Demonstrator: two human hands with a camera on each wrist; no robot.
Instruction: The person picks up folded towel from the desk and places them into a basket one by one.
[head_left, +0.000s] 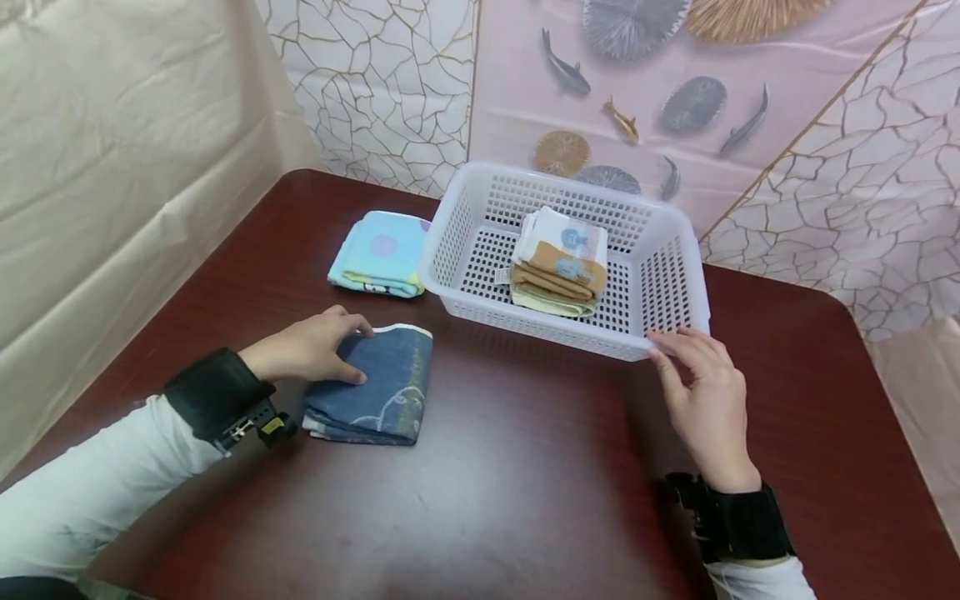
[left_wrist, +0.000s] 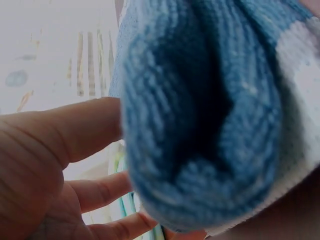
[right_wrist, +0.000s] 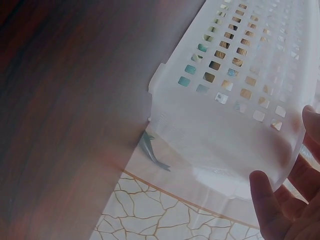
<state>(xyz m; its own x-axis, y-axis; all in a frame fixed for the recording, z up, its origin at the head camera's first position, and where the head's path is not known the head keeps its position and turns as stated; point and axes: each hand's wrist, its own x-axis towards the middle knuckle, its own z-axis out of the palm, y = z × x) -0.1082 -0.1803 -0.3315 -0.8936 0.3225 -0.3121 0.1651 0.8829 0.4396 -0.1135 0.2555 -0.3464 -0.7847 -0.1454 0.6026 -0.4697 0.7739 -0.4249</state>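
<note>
My left hand (head_left: pixel 311 348) holds the left side of a folded dark blue towel (head_left: pixel 393 375) on the table, its thumb lying across the top. Close up in the left wrist view, the towel's ribbed blue fold (left_wrist: pixel 200 125) has the thumb and fingers (left_wrist: pixel 95 125) against it; some fingertips are hidden behind the cloth. At the near right corner of a white perforated plastic basket (head_left: pixel 540 327), my right hand (head_left: pixel 705 396) pinches the rim. The right wrist view shows the basket wall (right_wrist: pixel 210 130) with thumb and fingers on either side of its rim.
Folded towels in white, brown and pale yellow (head_left: pixel 558 262) lie stacked inside the basket. A folded light blue towel (head_left: pixel 378 254) sits left of the basket, close to its side. The dark red-brown table (head_left: pixel 517 483) meets a patterned wall covering (head_left: pixel 397 92) at the back.
</note>
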